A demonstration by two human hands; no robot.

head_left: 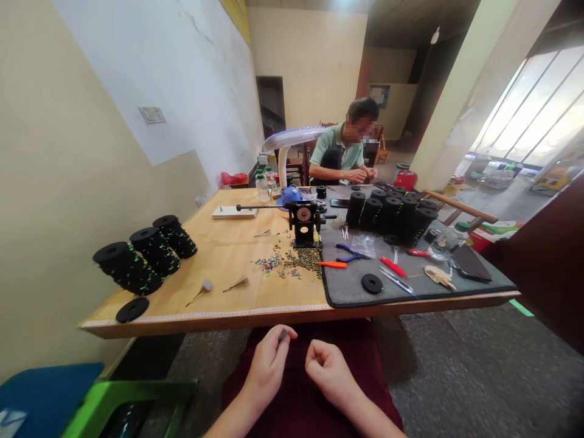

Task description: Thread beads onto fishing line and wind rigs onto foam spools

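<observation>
My left hand [270, 362] is over my lap, just in front of the table edge. Between its thumb and fingers is a small dark grey piece [283, 334], too small to name. To its right, my right hand [331, 369] is closed with the fingers curled in; anything inside is hidden. The two hands are apart. Nearest to them on the table [214, 255] are two small brush-like bundles [237, 284] with thin stems, and a pile of small brass-coloured pieces [303, 258] beside multicoloured beads [268, 263].
A black hand-cranked device [303, 222] stands mid-table by a lamp [292, 137]. Black foam spools stand at left [146, 250] and right [392, 210]. Pliers [349, 251], a red-handled tool [393, 267] and a foam disc [372, 283] lie on a grey mat [347, 292]. A person [337, 152] sits opposite.
</observation>
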